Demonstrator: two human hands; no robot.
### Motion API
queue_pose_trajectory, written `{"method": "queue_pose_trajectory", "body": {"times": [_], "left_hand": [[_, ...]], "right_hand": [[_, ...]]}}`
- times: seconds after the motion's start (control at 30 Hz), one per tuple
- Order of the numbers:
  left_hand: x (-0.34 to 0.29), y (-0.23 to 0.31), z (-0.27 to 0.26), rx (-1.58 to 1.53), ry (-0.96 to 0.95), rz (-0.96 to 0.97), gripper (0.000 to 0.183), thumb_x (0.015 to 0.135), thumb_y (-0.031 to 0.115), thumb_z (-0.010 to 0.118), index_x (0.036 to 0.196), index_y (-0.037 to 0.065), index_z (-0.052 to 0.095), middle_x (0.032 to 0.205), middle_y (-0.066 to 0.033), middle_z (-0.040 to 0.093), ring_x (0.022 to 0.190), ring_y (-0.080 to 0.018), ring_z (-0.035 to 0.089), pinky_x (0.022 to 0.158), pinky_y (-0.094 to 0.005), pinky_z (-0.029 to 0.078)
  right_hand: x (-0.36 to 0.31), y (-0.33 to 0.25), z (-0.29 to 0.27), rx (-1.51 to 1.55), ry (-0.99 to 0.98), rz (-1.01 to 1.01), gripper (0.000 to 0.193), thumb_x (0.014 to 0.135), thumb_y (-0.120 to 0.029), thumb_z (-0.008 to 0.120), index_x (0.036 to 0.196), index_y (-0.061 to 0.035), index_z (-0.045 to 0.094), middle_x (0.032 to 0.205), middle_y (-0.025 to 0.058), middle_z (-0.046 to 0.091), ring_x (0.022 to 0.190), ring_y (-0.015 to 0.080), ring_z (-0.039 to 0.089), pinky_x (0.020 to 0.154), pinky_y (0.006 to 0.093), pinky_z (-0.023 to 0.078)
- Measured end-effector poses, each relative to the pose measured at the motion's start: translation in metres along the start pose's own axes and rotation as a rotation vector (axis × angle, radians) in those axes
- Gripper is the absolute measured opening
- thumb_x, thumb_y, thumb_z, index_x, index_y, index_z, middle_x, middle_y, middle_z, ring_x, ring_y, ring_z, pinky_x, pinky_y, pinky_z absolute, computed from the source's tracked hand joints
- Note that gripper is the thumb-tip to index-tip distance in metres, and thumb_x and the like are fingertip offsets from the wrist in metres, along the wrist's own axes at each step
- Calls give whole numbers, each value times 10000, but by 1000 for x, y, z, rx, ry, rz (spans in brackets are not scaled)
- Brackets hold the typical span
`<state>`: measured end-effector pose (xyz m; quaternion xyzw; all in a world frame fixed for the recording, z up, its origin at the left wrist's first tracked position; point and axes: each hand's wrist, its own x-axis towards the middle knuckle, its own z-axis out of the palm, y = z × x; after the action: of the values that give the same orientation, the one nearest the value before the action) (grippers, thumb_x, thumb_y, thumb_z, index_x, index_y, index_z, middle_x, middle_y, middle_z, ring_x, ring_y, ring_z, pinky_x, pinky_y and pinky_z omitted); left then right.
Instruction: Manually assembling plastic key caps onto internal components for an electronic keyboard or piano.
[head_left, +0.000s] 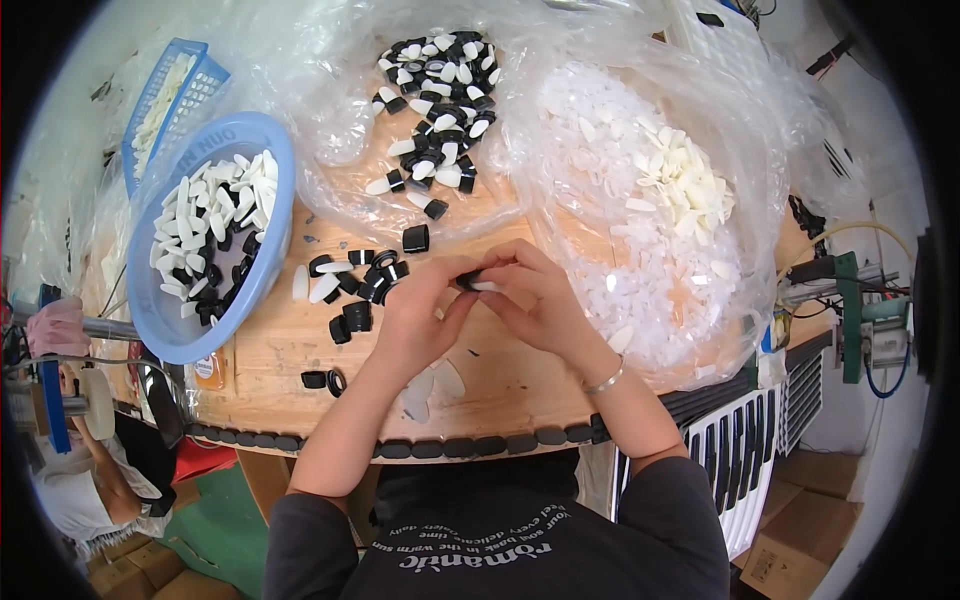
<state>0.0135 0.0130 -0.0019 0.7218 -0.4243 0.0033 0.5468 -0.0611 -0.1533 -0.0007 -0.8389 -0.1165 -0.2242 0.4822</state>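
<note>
A light wood-toned tabletop (260, 390) with a curved front edge fills the middle of the frame, bordered above by crumpled clear plastic sheeting (340, 190). At its centre, the fingers of the left hand (425, 305) pinch a small black, rounded piece (467, 281), while the right hand (540, 300) has thumb and fingertips closed on a small white, smooth tip (486, 286) just beside it. The held pair lies directly between the fingertips, its long axis seemingly running sideways from hand to hand, black end nearer the left and white end nearer the right; whether the two are joined is hidden by the fingers. Just left of the left hand lies a loose cluster of short black cylindrical caps (375, 290), with elongated white rounded pieces (324, 288) beside it; one wider black cylinder (416, 238) sits just above that hand. Farther out, a heap of mixed black-and-white pieces (440, 125) spreads at upper centre, a round blue plastic basin (285, 200) of white and black pieces stands at left, and a mound of translucent white flakes (630, 310) lies at right, with cream-coloured curved pieces (690, 185) at its upper side.
</note>
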Motion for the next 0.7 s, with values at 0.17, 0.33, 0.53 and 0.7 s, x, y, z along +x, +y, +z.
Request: {"method": "queue_pose_trajectory", "body": {"times": [0.17,0.33,0.53,0.7], "left_hand": [[1,-4,9,-537,130,-137,232,806,-156,583,1009,-44,578,1077,-105,581,914,-141,610,794,-241,513],[0,-5,12,-506,190,-178,147,792,-145,588,885,-31,583,1009,-100,594,890,-148,612,764,-237,510],[4,1,11,-251,176,-23,123,752,-91,606,809,-1,545,900,-78,595,772,-130,566,677,-232,450],[2,1,11,-431,227,-179,117,764,-102,586,818,-3,555,883,-72,580,730,-127,536,692,-229,450]], "right_hand": [[-7,2,10,612,99,388,216,884,5,594,1100,6,595,1088,72,591,918,120,592,792,237,493],[-5,-8,15,576,178,283,181,897,14,573,1076,12,597,1049,66,611,930,100,589,805,210,473],[-8,-7,15,228,138,156,255,849,67,613,1092,7,563,1021,68,611,953,114,601,825,221,492],[-5,-19,19,445,398,187,404,798,86,671,1143,-10,486,1029,72,616,958,140,611,848,251,503]]}}
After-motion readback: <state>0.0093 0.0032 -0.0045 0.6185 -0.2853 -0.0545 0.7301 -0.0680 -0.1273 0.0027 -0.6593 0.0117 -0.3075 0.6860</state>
